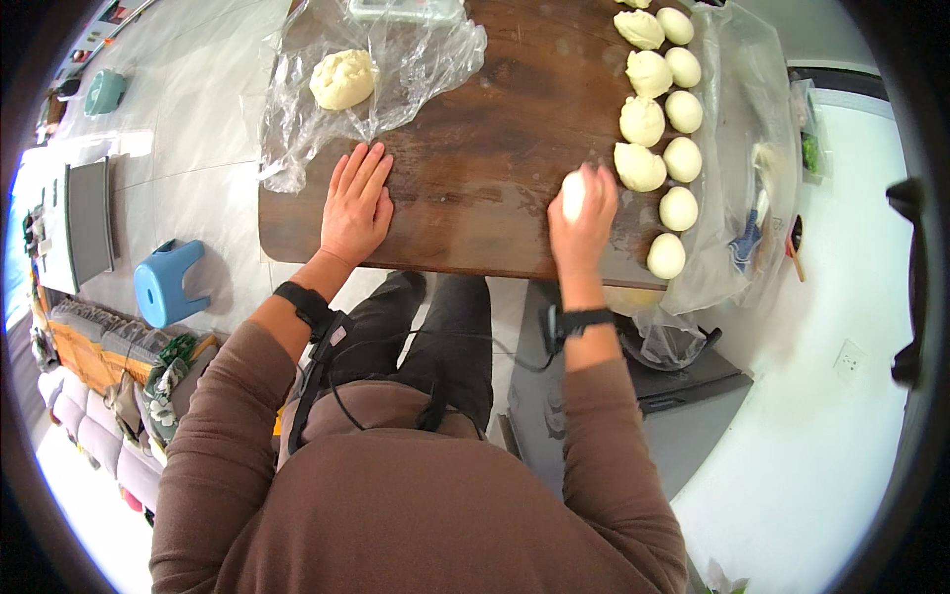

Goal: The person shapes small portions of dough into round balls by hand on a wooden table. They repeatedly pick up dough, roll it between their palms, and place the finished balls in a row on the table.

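Note:
My right hand (585, 208) is closed around a pale dough ball (573, 196) near the front edge of the dark wooden table (505, 148). My left hand (358, 200) lies flat on the wood, palm down, holding nothing, its fingertips close to a clear plastic sheet (423, 74). A larger lump of dough (343, 79) rests on that sheet. Along the table's right side runs a column of smooth dough balls (666, 256). Rougher dough pieces (640, 167) form another column just left of it, nearer my right hand.
Clear plastic (731, 148) drapes over the table's right edge. A transparent container (407, 9) stands at the far left of the table. On the floor to the left is a blue plastic stool (167, 284). A dark grey cabinet (623, 416) sits below right.

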A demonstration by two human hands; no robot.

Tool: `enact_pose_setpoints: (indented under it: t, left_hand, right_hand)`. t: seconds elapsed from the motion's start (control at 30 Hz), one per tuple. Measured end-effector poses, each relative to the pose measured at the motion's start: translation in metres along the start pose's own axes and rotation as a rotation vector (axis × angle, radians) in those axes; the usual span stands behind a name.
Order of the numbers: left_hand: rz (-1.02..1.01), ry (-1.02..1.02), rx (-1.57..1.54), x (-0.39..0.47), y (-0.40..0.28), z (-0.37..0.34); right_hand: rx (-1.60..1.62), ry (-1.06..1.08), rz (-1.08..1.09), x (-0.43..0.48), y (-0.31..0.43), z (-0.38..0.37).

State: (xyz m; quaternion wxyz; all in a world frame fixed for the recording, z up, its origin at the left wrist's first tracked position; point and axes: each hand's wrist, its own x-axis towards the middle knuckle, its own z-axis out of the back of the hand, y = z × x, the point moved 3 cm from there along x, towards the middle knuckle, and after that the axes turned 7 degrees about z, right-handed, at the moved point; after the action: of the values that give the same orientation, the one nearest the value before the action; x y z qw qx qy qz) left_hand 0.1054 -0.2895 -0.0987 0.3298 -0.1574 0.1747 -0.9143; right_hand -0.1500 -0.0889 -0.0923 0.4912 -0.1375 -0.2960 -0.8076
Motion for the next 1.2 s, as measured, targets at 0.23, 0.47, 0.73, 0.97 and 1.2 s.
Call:
enact_pose_setpoints:
  t: [0.23, 0.47, 0.73, 0.97, 1.2]
  left_hand:
    - [-0.025, 0.005, -0.02, 0.003, -0.005, -0.003]
    - [-0.013, -0.008, 0.003, -0.001, 0.002, 0.0]
    - [-0.033, -0.002, -0.019, 0.005, -0.001, -0.002]
    - [-0.012, -0.008, -0.03, 0.0, 0.0, 0.0]
    - [-0.029, -0.002, -0.024, 0.003, -0.001, -0.001]
  right_hand:
    - [0.016, -0.011, 0.18, 0.014, 0.021, -0.019]
    - [0.013, 0.014, -0.035, -0.023, 0.019, 0.007]
    - [0.019, -0.002, 0.19, 0.023, 0.015, -0.016]
    - [0.045, 0.057, -0.046, -0.036, 0.051, 0.003]
    - [-0.02, -0.045, 0.096, 0.021, 0.015, -0.015]
